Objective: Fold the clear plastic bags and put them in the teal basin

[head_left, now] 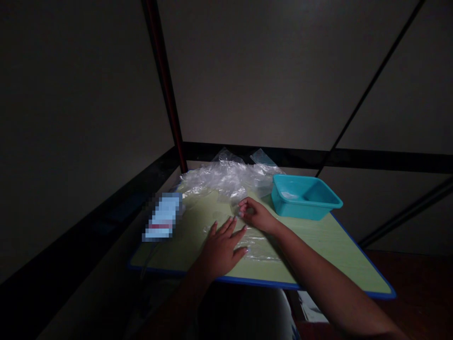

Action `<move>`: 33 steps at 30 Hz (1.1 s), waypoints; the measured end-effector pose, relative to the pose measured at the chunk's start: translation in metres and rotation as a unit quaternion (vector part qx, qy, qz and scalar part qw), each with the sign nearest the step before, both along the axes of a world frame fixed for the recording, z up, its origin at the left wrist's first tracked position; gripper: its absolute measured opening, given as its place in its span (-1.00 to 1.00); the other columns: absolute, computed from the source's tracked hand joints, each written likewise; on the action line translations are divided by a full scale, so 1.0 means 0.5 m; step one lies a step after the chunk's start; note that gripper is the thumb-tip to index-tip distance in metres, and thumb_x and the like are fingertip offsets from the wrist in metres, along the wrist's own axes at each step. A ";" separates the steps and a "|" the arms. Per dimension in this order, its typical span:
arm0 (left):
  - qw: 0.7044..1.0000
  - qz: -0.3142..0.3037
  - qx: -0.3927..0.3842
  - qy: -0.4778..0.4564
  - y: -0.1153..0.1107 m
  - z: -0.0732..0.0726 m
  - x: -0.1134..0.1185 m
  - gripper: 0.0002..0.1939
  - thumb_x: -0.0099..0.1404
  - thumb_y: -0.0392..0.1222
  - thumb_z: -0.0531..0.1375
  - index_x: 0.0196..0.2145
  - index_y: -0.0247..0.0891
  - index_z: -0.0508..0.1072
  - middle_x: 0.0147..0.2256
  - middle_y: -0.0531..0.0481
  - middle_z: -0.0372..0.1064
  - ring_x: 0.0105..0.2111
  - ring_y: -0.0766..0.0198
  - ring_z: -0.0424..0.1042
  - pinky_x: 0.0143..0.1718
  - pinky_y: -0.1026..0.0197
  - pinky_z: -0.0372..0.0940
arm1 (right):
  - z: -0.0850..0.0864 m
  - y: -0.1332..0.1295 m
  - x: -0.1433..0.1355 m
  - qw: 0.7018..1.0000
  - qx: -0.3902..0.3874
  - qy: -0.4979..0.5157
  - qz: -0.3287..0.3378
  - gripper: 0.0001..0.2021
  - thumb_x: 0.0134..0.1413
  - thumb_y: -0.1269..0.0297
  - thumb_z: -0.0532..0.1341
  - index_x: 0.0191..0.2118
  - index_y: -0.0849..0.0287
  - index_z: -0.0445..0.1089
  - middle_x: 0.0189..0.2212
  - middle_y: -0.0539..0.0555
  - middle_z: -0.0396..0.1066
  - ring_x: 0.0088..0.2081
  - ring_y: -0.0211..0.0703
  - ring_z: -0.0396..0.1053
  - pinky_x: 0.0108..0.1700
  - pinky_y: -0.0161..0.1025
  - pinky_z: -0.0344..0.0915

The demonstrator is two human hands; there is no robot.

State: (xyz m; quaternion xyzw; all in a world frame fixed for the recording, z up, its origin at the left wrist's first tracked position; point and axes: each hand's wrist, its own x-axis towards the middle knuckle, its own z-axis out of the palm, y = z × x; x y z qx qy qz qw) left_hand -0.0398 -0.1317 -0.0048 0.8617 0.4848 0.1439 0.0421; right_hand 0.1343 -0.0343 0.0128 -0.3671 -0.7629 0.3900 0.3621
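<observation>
A clear plastic bag [264, 252] lies flat near the front of the light green table. My left hand [222, 249] rests palm down on the bag's left part, fingers spread. Beyond it and to the right, my right hand [257, 216] is closed in a pinch at the far edge of the bag, where thin film shows by the fingertips. Exactly how much film is between the fingers is hard to see. Behind both hands spreads a crumpled heap of clear plastic bags [226, 174].
A turquoise plastic basin [300, 211] stands at the table's right rear, with a small whitish item inside. A blurred-out bright screen [163, 218] is at the left edge. The table [339, 255] has a blue rim; walls stand behind and to the left.
</observation>
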 end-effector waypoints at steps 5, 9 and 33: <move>1.000 0.005 -0.002 -0.003 0.000 0.000 0.001 -0.46 0.32 0.16 -0.04 0.21 0.02 0.11 0.27 -0.09 -0.07 0.27 0.04 -0.12 0.18 -0.25 -0.15 | 0.010 -0.004 -0.002 0.999 -0.002 0.039 0.024 -0.80 0.02 0.28 0.14 -0.19 0.19 0.28 -0.29 0.08 0.36 -0.23 -0.20 0.32 -0.11 -0.19 0.25; 1.000 0.006 -0.002 -0.006 0.002 0.001 0.002 -0.44 0.31 0.13 0.00 0.22 -0.04 0.11 0.26 -0.12 -0.04 0.27 0.03 -0.11 0.19 -0.23 -0.14 | 0.006 -0.002 0.001 1.000 0.006 0.018 0.011 -0.81 0.07 0.25 0.13 -0.19 0.19 0.32 -0.31 0.07 0.38 -0.24 -0.19 0.33 -0.11 -0.19 0.25; 0.973 0.083 0.117 -0.178 0.002 0.018 -0.003 -0.65 0.25 -0.19 0.07 -0.01 -0.28 0.30 -0.01 -0.19 0.26 0.02 0.05 0.23 0.06 -0.01 0.15 | 0.005 -0.015 0.007 0.989 -0.021 0.000 0.145 -0.53 0.00 0.46 0.04 0.10 0.24 0.20 -0.35 0.05 0.42 -0.33 -0.25 0.31 -0.20 -0.23 0.24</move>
